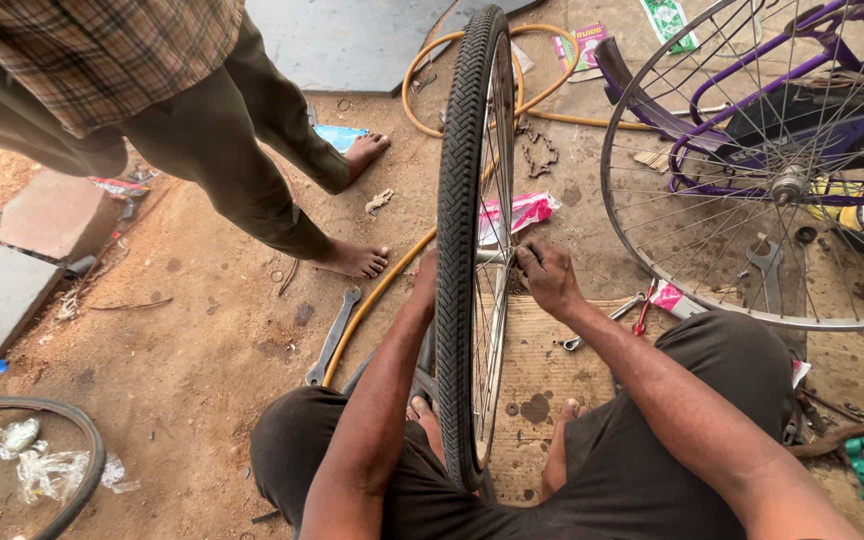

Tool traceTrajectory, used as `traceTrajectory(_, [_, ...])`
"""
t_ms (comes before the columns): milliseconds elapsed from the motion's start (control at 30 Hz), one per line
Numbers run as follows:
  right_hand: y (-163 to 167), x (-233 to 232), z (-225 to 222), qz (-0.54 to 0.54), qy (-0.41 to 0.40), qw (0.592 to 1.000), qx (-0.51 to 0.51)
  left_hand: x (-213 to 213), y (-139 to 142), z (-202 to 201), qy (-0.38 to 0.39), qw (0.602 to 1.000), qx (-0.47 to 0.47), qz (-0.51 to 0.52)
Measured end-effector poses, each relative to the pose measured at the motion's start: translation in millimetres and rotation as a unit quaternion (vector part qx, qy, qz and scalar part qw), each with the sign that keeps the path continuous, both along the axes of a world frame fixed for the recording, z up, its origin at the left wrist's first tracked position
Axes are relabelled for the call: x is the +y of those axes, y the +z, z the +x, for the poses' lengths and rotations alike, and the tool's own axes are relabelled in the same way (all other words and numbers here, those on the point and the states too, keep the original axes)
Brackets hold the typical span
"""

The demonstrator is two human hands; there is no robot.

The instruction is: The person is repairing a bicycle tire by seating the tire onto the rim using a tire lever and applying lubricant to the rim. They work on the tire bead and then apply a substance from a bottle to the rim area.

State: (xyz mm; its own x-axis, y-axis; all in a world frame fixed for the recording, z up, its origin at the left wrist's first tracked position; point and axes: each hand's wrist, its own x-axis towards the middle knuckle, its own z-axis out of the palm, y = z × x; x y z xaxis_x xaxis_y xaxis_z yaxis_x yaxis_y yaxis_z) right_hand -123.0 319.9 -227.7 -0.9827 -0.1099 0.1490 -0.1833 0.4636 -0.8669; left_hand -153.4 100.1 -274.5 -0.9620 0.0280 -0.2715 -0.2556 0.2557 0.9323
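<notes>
An upright bicycle wheel with a black tyre (464,200) stands between my knees, seen edge-on. My right hand (545,275) is closed at the wheel's hub on the right side, fingers pinched on something small at the axle. My left hand (425,285) reaches to the hub from the left side; the tyre hides most of it, and its grip cannot be made out. I sit on the ground with both bare feet under the wheel.
Another person stands barefoot (352,258) at the upper left. A bare spoked rim (652,270) and a purple bicycle frame (802,90) lie to the right. Spanners (332,338) (767,268), an orange hose (377,295), a chain (540,152) and wrappers litter the dirt. A tyre (82,440) lies lower left.
</notes>
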Motion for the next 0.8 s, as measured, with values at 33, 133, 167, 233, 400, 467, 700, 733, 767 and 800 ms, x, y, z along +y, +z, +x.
traceTrajectory(33, [-2, -1, 1, -0.007, -0.021, 0.999, -0.041, 3, 1, -1, 0.006, 0.996, -0.005, 0.087])
traceTrajectory(133, [-7, -3, 2, -0.002, -0.067, 0.995, -0.069, 8, 5, 0, 0.027, 0.974, -0.042, 0.221])
traceTrajectory(167, [-9, -2, 0, 0.004, -0.078, 0.995, -0.059, 9, 6, 1, 0.037, 0.981, -0.064, 0.182])
traceTrajectory(233, [-10, 2, -3, 0.004, -0.049, 0.991, -0.125, 9, 6, 4, 0.026, 0.999, 0.016, 0.045])
traceTrajectory(400, [-17, 16, -4, 0.059, 0.033, 0.997, 0.038, 9, -8, 5, -0.001, 0.991, 0.131, -0.009])
traceTrajectory(467, [-22, 17, 0, 0.029, 0.050, 0.993, 0.100, 9, -16, 3, 0.001, 0.992, 0.126, 0.002])
traceTrajectory(700, [-18, 6, -2, -0.083, -0.022, 0.974, -0.208, 12, -27, -1, 0.005, 0.992, 0.124, 0.018])
traceTrajectory(733, [-16, 8, -4, -0.071, -0.023, 0.972, -0.222, 12, -29, -1, 0.004, 0.992, 0.122, 0.021])
traceTrajectory(767, [-13, 11, -6, -0.059, -0.024, 0.969, -0.237, 14, -31, -2, 0.005, 0.993, 0.119, 0.024])
traceTrajectory(800, [-12, 15, -7, -0.021, -0.011, 0.978, -0.209, 13, -34, -1, 0.007, 0.992, 0.119, 0.026])
